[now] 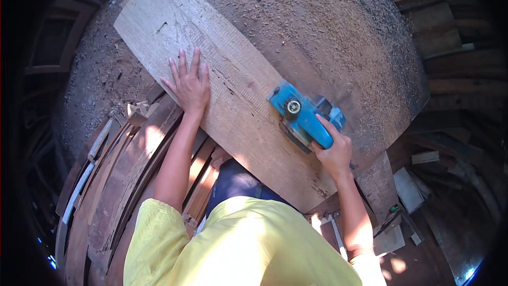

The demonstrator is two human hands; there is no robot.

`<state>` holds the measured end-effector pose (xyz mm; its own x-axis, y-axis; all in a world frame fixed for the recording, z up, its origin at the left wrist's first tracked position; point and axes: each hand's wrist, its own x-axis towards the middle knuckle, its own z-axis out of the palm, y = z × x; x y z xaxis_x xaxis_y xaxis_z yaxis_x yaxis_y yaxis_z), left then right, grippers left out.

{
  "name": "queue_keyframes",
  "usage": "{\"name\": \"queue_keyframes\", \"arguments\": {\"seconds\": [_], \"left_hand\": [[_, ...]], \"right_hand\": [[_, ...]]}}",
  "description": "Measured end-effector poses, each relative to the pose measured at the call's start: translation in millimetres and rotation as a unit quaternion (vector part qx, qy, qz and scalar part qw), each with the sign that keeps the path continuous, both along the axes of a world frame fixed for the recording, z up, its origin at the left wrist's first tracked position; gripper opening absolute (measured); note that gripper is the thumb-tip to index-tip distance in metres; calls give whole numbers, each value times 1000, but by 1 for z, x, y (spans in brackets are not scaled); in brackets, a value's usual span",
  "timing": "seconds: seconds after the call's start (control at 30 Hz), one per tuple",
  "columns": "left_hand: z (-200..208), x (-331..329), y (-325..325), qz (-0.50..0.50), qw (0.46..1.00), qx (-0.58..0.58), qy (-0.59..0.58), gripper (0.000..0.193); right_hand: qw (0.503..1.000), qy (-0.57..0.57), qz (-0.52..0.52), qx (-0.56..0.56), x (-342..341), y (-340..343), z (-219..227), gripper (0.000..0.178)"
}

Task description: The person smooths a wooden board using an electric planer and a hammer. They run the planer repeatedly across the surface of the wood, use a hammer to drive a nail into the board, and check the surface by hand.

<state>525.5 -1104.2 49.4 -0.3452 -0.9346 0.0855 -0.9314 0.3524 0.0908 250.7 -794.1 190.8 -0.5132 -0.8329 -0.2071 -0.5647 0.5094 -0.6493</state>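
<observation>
A long wooden board [233, 85] lies slantwise in front of me, from the far left to the near right. Rough ridged marks and a few dark cracks run along its face. My left hand [189, 82] rests flat on the board near its left edge, fingers spread. In my right hand [334, 151] is the rear handle of a blue electric planer [301, 114] with a black front knob. The planer sits over the right part of the board, and its underside is hidden.
Wood shavings [338, 21] cover the surface beyond the board. Stacked planks [121, 180] stand close on my left, beside my arm. More timber pieces [434, 27] are piled along the right, with small offcuts [425, 157] lower down.
</observation>
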Motion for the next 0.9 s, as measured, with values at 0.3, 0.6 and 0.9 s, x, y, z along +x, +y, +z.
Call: {"name": "queue_keyframes", "arguments": {"seconds": [0.3, 0.6, 0.9], "left_hand": [[-3, -5, -6, 3, 983, 3, 184, 48], [-9, 47, -20, 8, 901, 109, 419, 45], [30, -94, 133, -415, 905, 76, 55, 68]], "right_hand": [[1000, -6, -8, -15, 27, -150, -11, 55], [995, -85, -42, 27, 77, -90, 40, 54], [965, -64, -254, 31, 104, 147, 50, 43]]}}
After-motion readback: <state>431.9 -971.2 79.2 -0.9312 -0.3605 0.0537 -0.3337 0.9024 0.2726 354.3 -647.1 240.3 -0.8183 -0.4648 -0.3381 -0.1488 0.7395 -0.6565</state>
